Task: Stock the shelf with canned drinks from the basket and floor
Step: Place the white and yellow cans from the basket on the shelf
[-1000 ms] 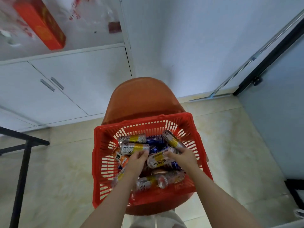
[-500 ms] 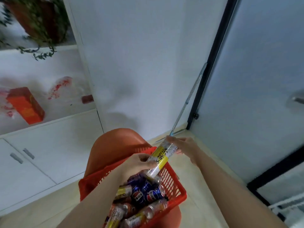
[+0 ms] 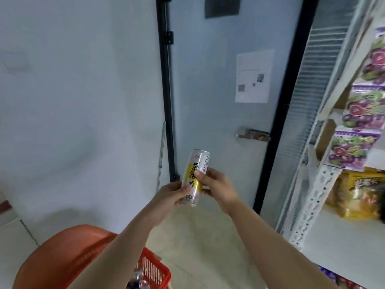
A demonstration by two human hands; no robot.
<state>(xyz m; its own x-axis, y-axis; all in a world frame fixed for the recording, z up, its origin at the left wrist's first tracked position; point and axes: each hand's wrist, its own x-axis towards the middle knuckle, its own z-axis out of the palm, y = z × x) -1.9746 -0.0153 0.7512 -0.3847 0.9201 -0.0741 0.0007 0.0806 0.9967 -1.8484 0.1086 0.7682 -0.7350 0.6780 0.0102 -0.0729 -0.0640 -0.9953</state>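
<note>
Head view showed a slim silver can (image 3: 194, 176) with a yellow band and black characters, near upright before the door (image 3: 208, 101); left hand (image 3: 168, 195) curled round its base, right hand (image 3: 218, 186) pinched its middle. Bare floor (image 3: 208, 236) separated basket (image 3: 154, 268) and shelf (image 3: 343, 243).

glossy metal can (image 3: 194, 176), plastic basket (image 3: 155, 272).

Soft, even indoor light; wide-angle bending at edges, shelf (image 3: 325, 180) at right motion-blurred.
</note>
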